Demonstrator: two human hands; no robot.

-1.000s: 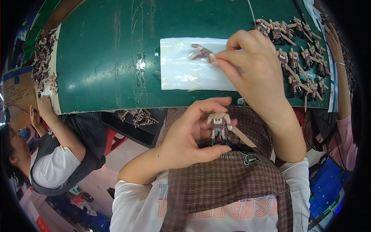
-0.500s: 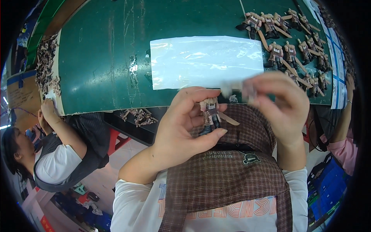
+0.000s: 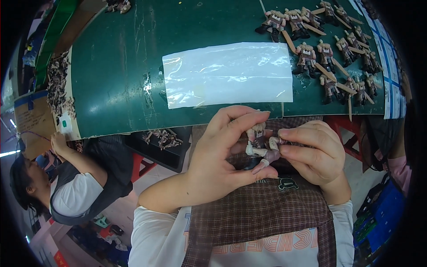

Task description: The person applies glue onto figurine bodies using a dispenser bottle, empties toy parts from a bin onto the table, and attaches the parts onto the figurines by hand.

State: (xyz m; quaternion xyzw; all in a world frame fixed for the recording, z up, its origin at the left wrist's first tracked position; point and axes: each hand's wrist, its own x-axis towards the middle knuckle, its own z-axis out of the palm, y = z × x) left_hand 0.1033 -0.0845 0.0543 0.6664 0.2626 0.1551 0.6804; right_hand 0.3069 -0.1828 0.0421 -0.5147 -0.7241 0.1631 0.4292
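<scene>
Head view: left hand (image 3: 218,162) pinching small figure (image 3: 260,147) over lap, below table edge. Right hand (image 3: 313,153) closed narrow on figure's arm, seemingly fitting part. Finished figures (image 3: 327,49) laid in rows on green table (image 3: 115,66), beside plastic bag (image 3: 227,73). Loose parts (image 3: 58,84) piled at left, likely many left to assemble.

We are wearing a white short-sleeved shirt with coloured lettering across the chest, and below our bare hands (image 3: 271,155) a brown checked apron is hanging, carrying a small dark emblem.
</scene>
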